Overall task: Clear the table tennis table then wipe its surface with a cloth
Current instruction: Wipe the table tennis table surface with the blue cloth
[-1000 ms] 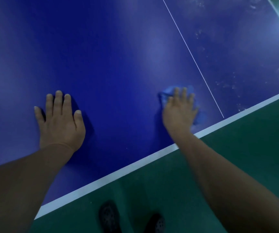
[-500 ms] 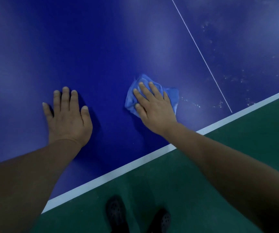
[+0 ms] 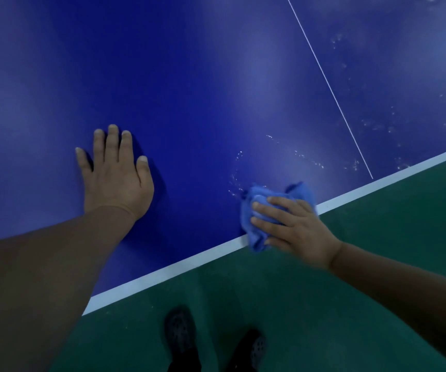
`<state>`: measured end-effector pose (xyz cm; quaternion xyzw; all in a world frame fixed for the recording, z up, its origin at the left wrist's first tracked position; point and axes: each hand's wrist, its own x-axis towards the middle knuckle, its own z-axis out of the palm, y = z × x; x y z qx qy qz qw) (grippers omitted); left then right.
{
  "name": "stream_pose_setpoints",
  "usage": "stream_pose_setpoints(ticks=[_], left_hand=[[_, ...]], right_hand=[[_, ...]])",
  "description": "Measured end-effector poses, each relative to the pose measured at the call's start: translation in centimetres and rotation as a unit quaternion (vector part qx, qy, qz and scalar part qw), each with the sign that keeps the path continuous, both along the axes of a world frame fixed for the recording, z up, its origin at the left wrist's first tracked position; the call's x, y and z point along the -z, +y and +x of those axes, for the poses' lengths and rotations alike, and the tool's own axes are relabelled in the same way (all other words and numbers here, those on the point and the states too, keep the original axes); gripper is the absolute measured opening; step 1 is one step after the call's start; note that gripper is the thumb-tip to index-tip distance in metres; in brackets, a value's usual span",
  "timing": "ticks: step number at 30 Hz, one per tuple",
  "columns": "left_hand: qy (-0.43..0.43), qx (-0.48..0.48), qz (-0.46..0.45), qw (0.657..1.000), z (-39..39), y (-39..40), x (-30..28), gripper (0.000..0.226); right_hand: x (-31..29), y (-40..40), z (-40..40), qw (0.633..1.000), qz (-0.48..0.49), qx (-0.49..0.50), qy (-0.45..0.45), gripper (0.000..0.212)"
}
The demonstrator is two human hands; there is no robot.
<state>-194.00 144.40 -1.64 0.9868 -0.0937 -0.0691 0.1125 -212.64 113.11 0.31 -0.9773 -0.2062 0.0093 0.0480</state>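
The blue table tennis table [image 3: 203,84] fills the upper part of the head view, with a white line along its near edge and a thin white centre line. My right hand [image 3: 294,226] presses a crumpled blue cloth [image 3: 259,210] onto the table at the near edge, and part of the cloth hangs over the white line. My left hand [image 3: 117,173] lies flat on the table surface to the left, fingers spread, holding nothing. Small white specks and smears [image 3: 307,159] dot the surface above the cloth and right of the centre line.
Green floor [image 3: 350,277] lies below the table's near edge. My two dark shoes [image 3: 181,336] stand on it close to the table.
My right hand has dragged the cloth from the table's middle back toward me and rightward to the near edge. My left hand stays flat in place.
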Motion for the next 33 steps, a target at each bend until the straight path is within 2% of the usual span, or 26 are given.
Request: stream_pose_setpoints(ticks=[2,4,9,12,14,17,19,21,22,23,24,26,28,31,32,33], left_hand=[[0.004,-0.002,0.007,1.000,0.0,-0.1,0.0,0.064],[0.007,-0.001,0.009,1.000,-0.1,-0.1,-0.1,0.063],[0.006,-0.004,0.001,1.000,-0.1,-0.1,-0.2,0.063],[0.003,-0.007,-0.007,1.000,0.0,-0.2,-0.2,0.068],[0.006,-0.006,-0.006,1.000,0.0,-0.1,-0.2,0.071],[0.009,-0.003,0.002,1.000,0.1,-0.1,-0.1,0.071],[0.013,-0.001,0.009,1.000,0.1,-0.2,-0.3,0.071],[0.017,-0.002,0.010,1.000,0.1,-0.2,-0.4,0.071],[0.018,-0.003,0.011,1.000,0.1,-0.2,-0.5,0.072],[0.020,-0.003,0.011,1.000,0.1,-0.3,-0.6,0.072],[0.021,-0.003,0.011,1.000,0.1,-0.3,-0.6,0.071],[0.023,-0.002,0.008,1.000,0.1,-0.2,-0.7,0.068],[0.026,0.000,0.008,1.000,0.1,-0.2,-0.6,0.063],[0.028,-0.003,0.008,1.000,0.1,-0.2,-0.6,0.062],[0.027,-0.002,0.007,1.000,0.1,-0.2,-0.7,0.063],[0.027,-0.001,0.004,1.000,0.1,-0.2,-0.8,0.066]], right_hand=[[0.1,-0.1,-0.9,0.994,0.019,0.103,-0.023,0.041],[0.4,1.9,-0.7,0.985,0.031,0.166,-0.042,0.040],[1.2,11.4,5.1,0.985,0.032,0.169,-0.026,0.044],[1.7,15.2,10.9,0.973,0.033,0.225,-0.022,0.047],[2.1,15.0,14.7,0.956,0.045,0.288,-0.019,0.048],[2.2,10.2,17.7,0.911,0.042,0.409,-0.033,0.042],[2.1,6.0,16.2,0.872,0.054,0.484,-0.049,0.041],[1.4,2.0,12.1,0.853,0.119,0.502,-0.080,0.048],[1.2,0.1,9.8,0.838,0.174,0.501,-0.125,0.049],[0.8,-2.1,7.2,0.816,0.182,0.534,-0.123,0.047],[-0.1,-3.9,4.9,0.804,0.103,0.580,-0.082,0.043],[-1.7,-7.5,0.8,0.721,0.069,0.689,-0.011,0.043],[-3.5,-8.8,-1.2,0.727,0.031,0.686,0.003,0.049],[-4.6,-8.1,-0.7,0.817,0.023,0.577,-0.007,0.033],[-4.7,-7.6,0.0,0.835,0.038,0.549,-0.018,0.032],[-4.7,-6.9,0.8,0.832,0.074,0.548,-0.041,0.031]])
